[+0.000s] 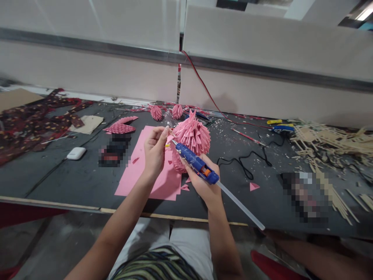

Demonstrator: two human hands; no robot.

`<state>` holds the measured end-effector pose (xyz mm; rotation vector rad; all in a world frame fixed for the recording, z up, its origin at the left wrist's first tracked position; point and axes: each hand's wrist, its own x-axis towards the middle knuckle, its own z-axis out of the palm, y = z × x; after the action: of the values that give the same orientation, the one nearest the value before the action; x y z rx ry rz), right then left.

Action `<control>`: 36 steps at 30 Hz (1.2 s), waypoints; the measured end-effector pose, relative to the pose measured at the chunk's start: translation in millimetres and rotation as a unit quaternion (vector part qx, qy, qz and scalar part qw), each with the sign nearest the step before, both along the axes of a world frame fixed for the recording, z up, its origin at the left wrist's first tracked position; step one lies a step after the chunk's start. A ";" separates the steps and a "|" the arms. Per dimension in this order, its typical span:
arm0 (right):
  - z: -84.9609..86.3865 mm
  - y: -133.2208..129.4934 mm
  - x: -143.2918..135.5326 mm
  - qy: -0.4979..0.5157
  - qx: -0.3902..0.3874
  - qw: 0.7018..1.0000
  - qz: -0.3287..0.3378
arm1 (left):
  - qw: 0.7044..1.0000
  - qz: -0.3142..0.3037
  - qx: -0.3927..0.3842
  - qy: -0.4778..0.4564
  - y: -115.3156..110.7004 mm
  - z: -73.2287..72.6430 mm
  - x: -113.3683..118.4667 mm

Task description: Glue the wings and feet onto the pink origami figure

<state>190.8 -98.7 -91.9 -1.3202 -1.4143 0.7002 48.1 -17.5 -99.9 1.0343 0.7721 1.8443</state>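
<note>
My right hand (206, 179) is wrapped round a blue glue gun (194, 161), with a long clear glue stick (241, 206) jutting from its back. The gun's tip points up and left, close to the fingers of my left hand (155, 147). Those fingers are pinched together on something small by the tip, too small to make out. Just behind the gun stands a round pink folded-paper model (194, 136) with pointed pieces on top; the gun and my right hand hide part of its lower side. Pink paper sheets (160, 186) lie under my left hand.
Pink paper pieces (119, 127) and two small pink paper balls (156, 112) lie behind. A white case (76, 153) and patterned cloth (37, 120) are left. To the right are a black cable (247, 171), wooden sticks (335, 144) and yellow-handled tool (274, 121). Someone's leg (305, 249) shows lower right.
</note>
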 end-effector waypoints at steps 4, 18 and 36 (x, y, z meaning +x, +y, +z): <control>2.6 -0.2 -1.5 0.011 0.001 1.000 -0.002 | 1.000 -0.013 0.000 -0.013 -0.2 0.0 0.0; 2.9 0.3 0.5 0.012 -0.021 1.000 -0.002 | 1.000 -0.015 -0.009 -0.004 1.2 0.4 -1.5; 2.7 -0.4 0.9 0.022 -0.022 0.999 -0.014 | 1.000 -0.014 0.012 0.006 2.7 -2.4 -4.6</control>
<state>191.7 -99.1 -89.2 -1.3480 -1.3498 0.7403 43.6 -14.9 -102.3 1.0662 0.7413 1.8294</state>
